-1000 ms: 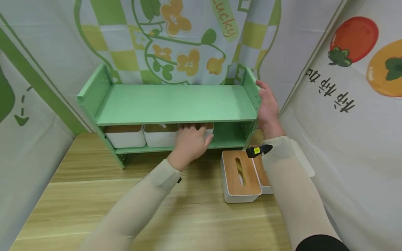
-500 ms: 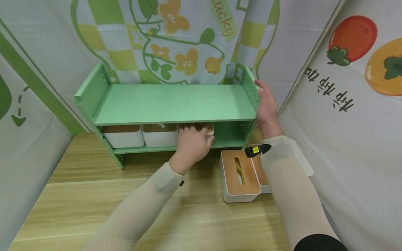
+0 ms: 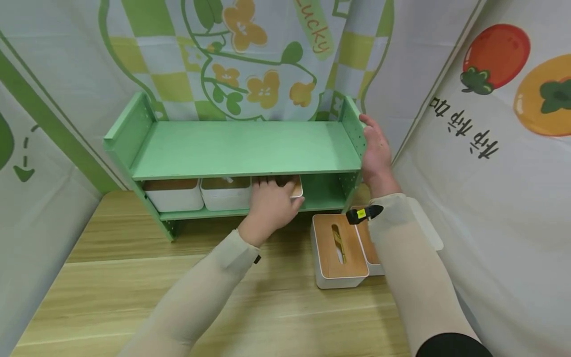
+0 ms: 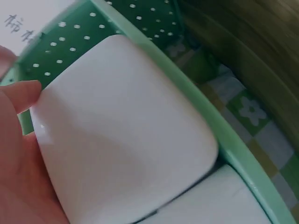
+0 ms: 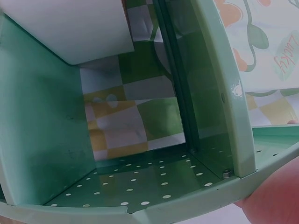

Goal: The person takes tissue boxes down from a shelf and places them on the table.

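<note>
A green two-tier shelf point(image 3: 250, 146) stands on the wooden table. On its lower tier, three white tissue boxes with wooden lids sit in a row. My left hand point(image 3: 272, 201) grips the rightmost tissue box point(image 4: 126, 135), fingers over its lid and under the upper board. Its thumb bends against the top corner of the box front in the left wrist view; the fingertips are hidden. The left tissue box point(image 3: 176, 198) and middle tissue box point(image 3: 226, 197) stand beside it. My right hand point(image 3: 379, 156) rests along the outside of the right side panel, fingertips at its edge.
On the table in front of the shelf's right end stands another tissue box point(image 3: 340, 248) with a slotted lid. A further box point(image 3: 369, 243) is close behind my right forearm. Patterned cloth point(image 3: 267, 59) hangs behind the shelf, and white cloth walls point(image 3: 482, 208) flank it.
The box under my left hand has shifted slightly, and more of its lid and front rim shows now. The right hand keeps its place on the panel.
</note>
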A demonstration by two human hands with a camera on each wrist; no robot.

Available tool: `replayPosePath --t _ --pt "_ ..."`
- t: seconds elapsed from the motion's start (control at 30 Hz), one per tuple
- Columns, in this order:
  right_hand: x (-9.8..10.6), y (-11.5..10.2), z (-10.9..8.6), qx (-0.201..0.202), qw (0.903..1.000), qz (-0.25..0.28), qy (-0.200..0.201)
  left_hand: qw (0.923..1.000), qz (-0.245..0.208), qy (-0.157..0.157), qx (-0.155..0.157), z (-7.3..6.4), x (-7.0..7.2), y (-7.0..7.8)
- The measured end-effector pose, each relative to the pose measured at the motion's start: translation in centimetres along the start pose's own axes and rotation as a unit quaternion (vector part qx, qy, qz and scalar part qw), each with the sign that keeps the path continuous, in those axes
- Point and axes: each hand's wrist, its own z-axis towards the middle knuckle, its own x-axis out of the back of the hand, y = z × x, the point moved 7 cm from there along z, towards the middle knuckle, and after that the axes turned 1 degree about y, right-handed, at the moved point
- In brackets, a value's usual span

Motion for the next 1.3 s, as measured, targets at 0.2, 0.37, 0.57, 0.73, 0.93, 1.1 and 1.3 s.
replayPosePath --t 0.2,0.37,0.57,0.73,0.93,1.1,1.3 --pt "-0.1 -0.1 -0.1 0.007 0.9999 0.012 0.001 0.9999 0.004 0.012 0.0 -1.2 0.3 0.5" --pt "-0.2 0.1 -0.1 -0.003 0.9999 0.014 -0.002 0.9999 0.013 0.007 0.0 -1.1 0.3 0.5" --pt "-0.3 0.1 -0.1 -0.002 0.9999 0.011 -0.007 0.9994 0.031 -0.015 0.0 -1.5 0.1 0.7" --pt "-0.2 0.0 -0.1 0.006 0.9999 0.01 -0.006 0.9995 0.029 -0.013 -0.001 -1.9 0.4 1.0" --pt "-0.1 -0.1 -0.1 0.003 0.9999 0.006 -0.009 0.9999 -0.005 0.014 0.008 -2.7 0.7 0.6" --pt "-0.1 0.0 -0.2 0.002 1.0 0.002 -0.009 0.9933 -0.069 0.093 0.005 -4.5 1.6 -0.8" --pt "-0.1 0.0 -0.2 0.005 0.9999 0.001 -0.01 0.967 -0.157 0.198 0.034 -7.3 2.8 -3.7"
